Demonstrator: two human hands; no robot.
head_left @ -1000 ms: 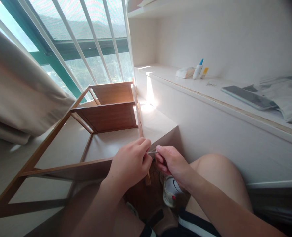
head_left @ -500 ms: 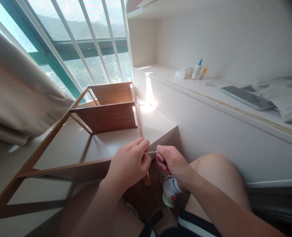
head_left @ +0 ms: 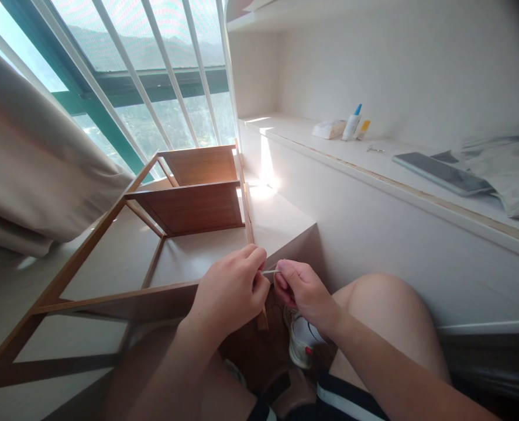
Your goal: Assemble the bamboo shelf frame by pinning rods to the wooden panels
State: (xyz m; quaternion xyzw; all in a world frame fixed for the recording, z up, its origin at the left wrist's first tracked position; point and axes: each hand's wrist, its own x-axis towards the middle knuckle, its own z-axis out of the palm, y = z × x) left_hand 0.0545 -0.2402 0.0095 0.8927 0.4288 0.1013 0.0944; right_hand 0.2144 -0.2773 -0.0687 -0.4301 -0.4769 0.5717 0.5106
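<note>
A thin, pale metal rod (head_left: 270, 271), like the arm of a hex key, spans the short gap between my two hands. My right hand (head_left: 305, 289) pinches its right end between thumb and fingers. My left hand (head_left: 230, 287) is closed over the front corner of a wooden rack (head_left: 154, 299), at the post. The rod's left end disappears between the thumb and index finger there, so what it meets is hidden. The rack lies tilted before me, with a brown shelf panel (head_left: 193, 209) across its far part.
On the white ledge (head_left: 285, 131) at right are a tissue pack (head_left: 328, 129), a blue-capped bottle (head_left: 351, 124), a yellow-labelled tube (head_left: 363, 130), a small metal piece (head_left: 375, 149), a phone (head_left: 443, 173) and a plastic bag (head_left: 514, 175). A curtain (head_left: 44, 158) hangs at left beside the barred window.
My right hand has turned slightly at the wrist, its fingers shifting on the rod's end. My left hand keeps its hold on the rack. The view has moved very little.
</note>
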